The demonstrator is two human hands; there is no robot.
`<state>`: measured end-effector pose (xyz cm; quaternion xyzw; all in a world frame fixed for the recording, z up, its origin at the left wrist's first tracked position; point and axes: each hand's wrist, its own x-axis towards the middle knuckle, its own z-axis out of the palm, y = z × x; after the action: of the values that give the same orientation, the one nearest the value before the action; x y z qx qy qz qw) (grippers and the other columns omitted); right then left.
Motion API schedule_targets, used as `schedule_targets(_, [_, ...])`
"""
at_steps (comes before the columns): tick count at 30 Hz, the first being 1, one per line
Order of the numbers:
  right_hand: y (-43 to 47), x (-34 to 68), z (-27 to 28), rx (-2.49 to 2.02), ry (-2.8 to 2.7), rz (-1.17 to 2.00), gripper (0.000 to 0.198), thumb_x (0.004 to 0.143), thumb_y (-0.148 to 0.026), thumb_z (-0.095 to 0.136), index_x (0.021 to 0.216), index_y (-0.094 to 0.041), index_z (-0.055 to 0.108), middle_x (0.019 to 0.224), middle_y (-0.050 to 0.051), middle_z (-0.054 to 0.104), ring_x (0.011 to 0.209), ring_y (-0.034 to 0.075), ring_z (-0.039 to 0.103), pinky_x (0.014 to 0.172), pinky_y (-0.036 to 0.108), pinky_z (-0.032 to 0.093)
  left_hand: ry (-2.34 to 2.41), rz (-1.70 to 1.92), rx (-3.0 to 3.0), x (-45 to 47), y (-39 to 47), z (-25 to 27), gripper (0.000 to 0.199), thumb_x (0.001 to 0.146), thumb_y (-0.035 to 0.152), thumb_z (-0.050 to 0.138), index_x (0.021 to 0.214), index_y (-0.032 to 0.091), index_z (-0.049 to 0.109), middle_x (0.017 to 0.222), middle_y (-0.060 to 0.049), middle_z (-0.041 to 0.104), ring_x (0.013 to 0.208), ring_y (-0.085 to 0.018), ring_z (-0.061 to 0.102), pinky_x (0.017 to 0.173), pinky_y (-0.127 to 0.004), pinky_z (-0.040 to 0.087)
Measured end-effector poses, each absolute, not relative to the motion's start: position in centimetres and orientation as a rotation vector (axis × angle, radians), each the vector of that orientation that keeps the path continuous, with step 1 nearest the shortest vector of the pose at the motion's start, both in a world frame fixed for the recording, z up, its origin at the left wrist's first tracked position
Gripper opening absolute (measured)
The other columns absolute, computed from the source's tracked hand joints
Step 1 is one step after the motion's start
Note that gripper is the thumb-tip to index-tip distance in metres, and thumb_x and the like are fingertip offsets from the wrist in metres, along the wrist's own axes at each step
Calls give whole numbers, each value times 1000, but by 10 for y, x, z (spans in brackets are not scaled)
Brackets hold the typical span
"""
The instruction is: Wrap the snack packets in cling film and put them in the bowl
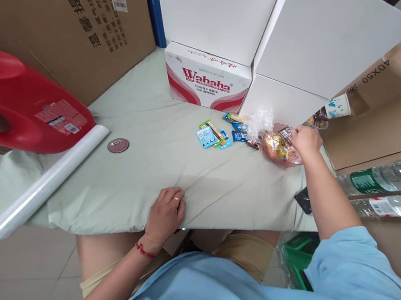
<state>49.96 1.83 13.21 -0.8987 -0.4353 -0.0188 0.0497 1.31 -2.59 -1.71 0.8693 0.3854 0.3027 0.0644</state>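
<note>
My left hand [167, 211] rests on the near edge of the cloth-covered table, fingers curled in and nothing visible in them. Out to the right, my right hand [307, 139] pinches a brown snack packet marked "COCOA" [285, 134] over a pinkish see-through bowl [287, 165]. Wrapped snacks [274, 145] in shiny yellow and clear film fill that bowl. Beside its left side lie a crumpled clear plastic wrapper [260, 123] and several small packets, among them a light blue one [206, 137]. My fingertips are partly hidden behind the hand.
A white-and-red Wahaha box [207, 81] stands at the back, by large white boxes [298, 36]. On the left are a red jug [29, 103], a white roll [46, 181] and a brown round disc [118, 145]. Plastic bottles [387, 179] and a dark phone-like object [303, 200] lie right.
</note>
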Motion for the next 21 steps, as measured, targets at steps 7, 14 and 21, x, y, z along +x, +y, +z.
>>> schedule_targets(7, [42, 410, 110, -2773, -1527, -104, 29, 98, -38, 64, 110, -16, 78, 113, 20, 77, 107, 33, 70, 86, 38, 48, 1205, 914, 2583, 14, -28, -20, 20, 94, 8, 53, 101, 19, 68, 104, -11, 71, 100, -28, 61, 89, -43, 56])
schedule_targets(14, [-38, 318, 82, -1724, -1995, 680, 17, 91, -18, 61, 76, -20, 67, 76, 4, 66, 78, 19, 61, 79, 31, 48, 1199, 968, 2347, 11, -29, -22, 14, 97, 19, 56, 98, 22, 69, 102, -11, 72, 100, -28, 64, 91, -44, 55])
schedule_targets(21, [-139, 242, 62, -849, -937, 1507, 22, 89, -33, 74, 76, -21, 61, 132, 8, 62, 118, 26, 64, 89, 42, 61, 932, 929, 1516, 18, -50, 1, 68, 91, 52, 74, 149, 27, 48, 151, -14, 54, 141, -31, 54, 119, -50, 43])
